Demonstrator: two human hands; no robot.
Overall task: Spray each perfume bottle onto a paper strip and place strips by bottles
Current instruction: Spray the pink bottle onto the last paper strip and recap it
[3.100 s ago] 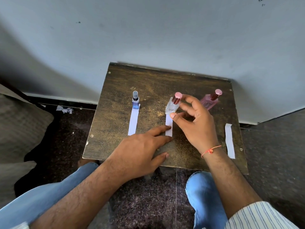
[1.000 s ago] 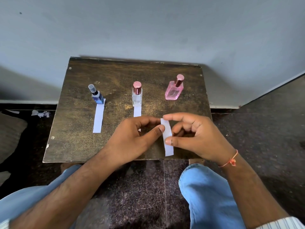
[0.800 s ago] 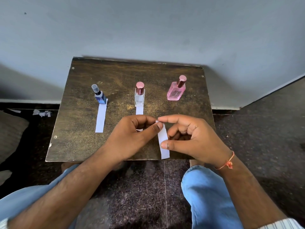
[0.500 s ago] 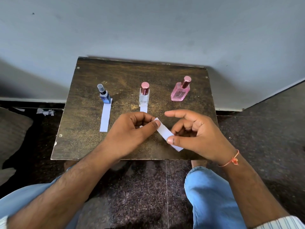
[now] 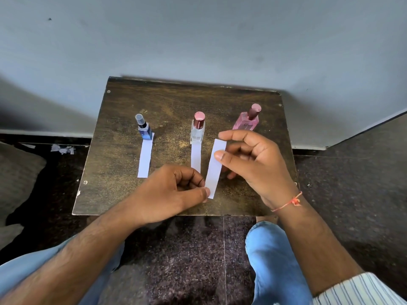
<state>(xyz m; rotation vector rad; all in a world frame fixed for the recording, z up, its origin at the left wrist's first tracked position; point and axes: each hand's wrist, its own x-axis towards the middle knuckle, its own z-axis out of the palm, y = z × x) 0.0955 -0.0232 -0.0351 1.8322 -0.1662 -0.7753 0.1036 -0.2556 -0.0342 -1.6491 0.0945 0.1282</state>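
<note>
Head view: hands (image 5: 174, 190) pinch paper strip (image 5: 215, 168).

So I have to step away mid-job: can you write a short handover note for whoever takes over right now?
Left hand pinches the lower end of the loose paper strip; right hand pinches it higher up.
Done, by layout: a strip lies by the blue bottle, another strip by the clear bottle.
Left: the pink bottle, capped, has no strip beside it.
</note>
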